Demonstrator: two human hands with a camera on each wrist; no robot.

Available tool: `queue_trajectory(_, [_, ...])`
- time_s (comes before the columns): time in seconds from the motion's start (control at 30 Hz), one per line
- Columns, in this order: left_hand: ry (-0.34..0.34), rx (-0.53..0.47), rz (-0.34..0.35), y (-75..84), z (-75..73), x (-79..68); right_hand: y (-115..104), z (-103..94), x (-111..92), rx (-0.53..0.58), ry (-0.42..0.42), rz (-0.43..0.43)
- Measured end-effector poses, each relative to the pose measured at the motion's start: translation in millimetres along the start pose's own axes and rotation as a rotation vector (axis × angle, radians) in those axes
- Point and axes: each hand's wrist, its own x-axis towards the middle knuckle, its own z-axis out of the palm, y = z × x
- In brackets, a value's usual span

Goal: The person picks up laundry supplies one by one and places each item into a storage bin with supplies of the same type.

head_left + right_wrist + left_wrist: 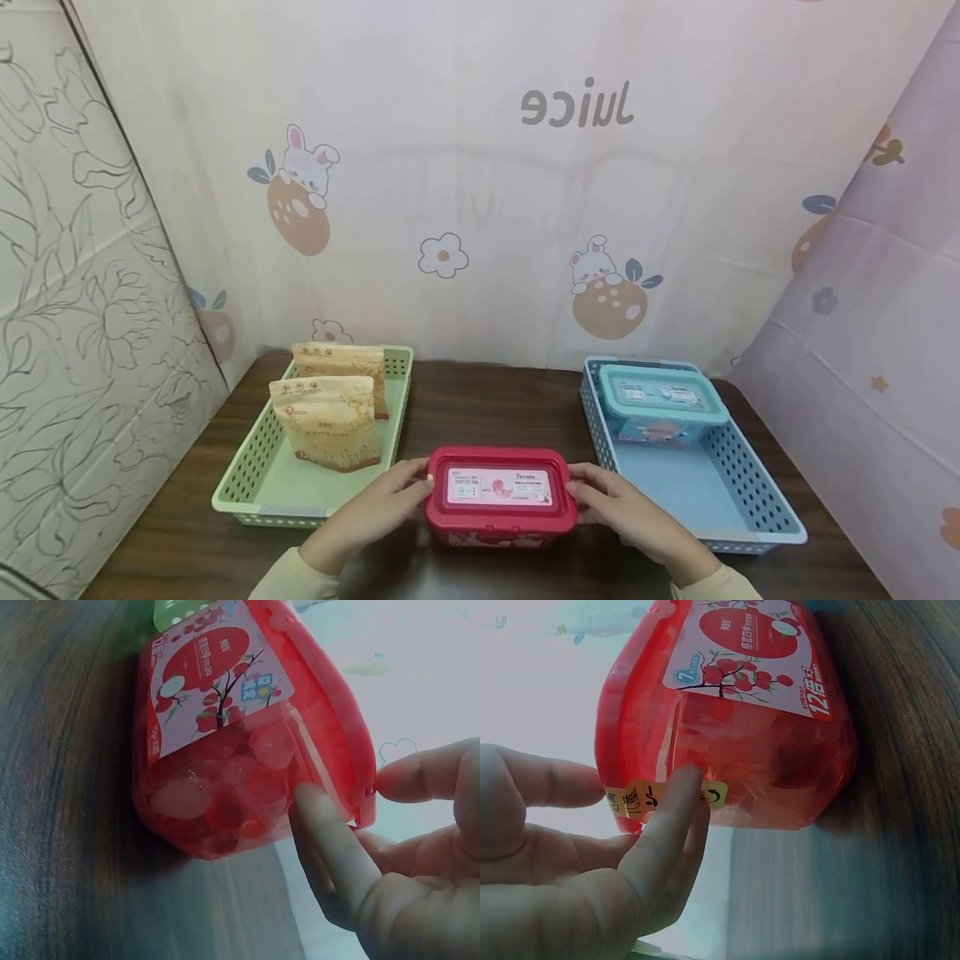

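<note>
A red lidded plastic box (498, 523) with a printed label on its lid is at the front middle of the dark wood table. My left hand (381, 510) grips its left end and my right hand (628, 510) its right end. In the left wrist view the thumb meets the lid's edge, and fingers (664, 832) press the side wall over a yellow seal sticker (634, 798). On the other end, fingers (334, 844) touch the translucent wall below the lid's rim. Round shapes show through that wall. Whether the box's base touches the table, I cannot tell.
To the left, a green basket (281, 510) holds two upright yellow pouches, one front (330, 425) and one behind (341, 360). On the right, a blue basket (693, 496) has a teal lidded box (660, 400) at its back. A printed curtain (480, 192) hangs behind the table (480, 400).
</note>
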Motion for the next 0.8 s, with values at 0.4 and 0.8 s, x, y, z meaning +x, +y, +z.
queue_trajectory(0.4, [-0.024,-0.074,-0.007,0.4,2.4,1.2,2.0,-0.4,0.0,0.084,-0.016,-0.005])
queue_trajectory(0.8, [-0.026,-0.181,-0.026,-0.4,2.0,1.0,3.1,-1.3,0.6,0.090,0.004,0.012])
